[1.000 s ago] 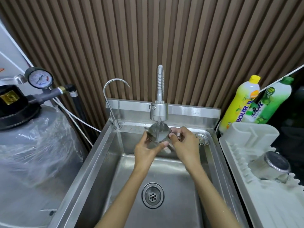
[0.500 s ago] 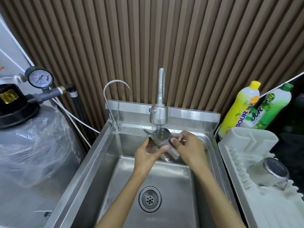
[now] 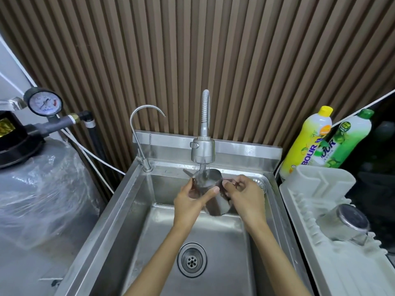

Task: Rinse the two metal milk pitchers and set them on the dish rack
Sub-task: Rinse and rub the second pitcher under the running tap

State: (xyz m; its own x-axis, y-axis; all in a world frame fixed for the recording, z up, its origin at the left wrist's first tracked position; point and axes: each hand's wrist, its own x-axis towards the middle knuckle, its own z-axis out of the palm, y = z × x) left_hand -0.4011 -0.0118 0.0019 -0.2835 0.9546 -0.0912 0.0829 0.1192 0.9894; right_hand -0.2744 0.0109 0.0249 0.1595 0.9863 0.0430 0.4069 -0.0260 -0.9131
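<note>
A metal milk pitcher (image 3: 210, 190) is held upright under the running spray tap (image 3: 202, 151), above the steel sink (image 3: 136, 212). Water falls into its open mouth. My left hand (image 3: 191, 199) grips its left side, thumb across the front. My right hand (image 3: 245, 195) holds its right side, near the handle, which my fingers hide. A second metal pitcher (image 3: 344, 223) lies upside down, tilted, on the white dish rack (image 3: 307, 212) to the right of the sink.
A thin gooseneck tap (image 3: 142, 129) stands at the sink's back left corner. Two dish soap bottles (image 3: 307, 144) lean behind the rack. A plastic-wrapped tank (image 3: 40, 189) with a pressure gauge (image 3: 43, 102) fills the left. The drain (image 3: 191, 261) sits in the basin floor.
The pitcher has turned from tilted toward me to more upright under the stream, and both hands have shifted slightly around it. The pitcher on the rack has stayed put.
</note>
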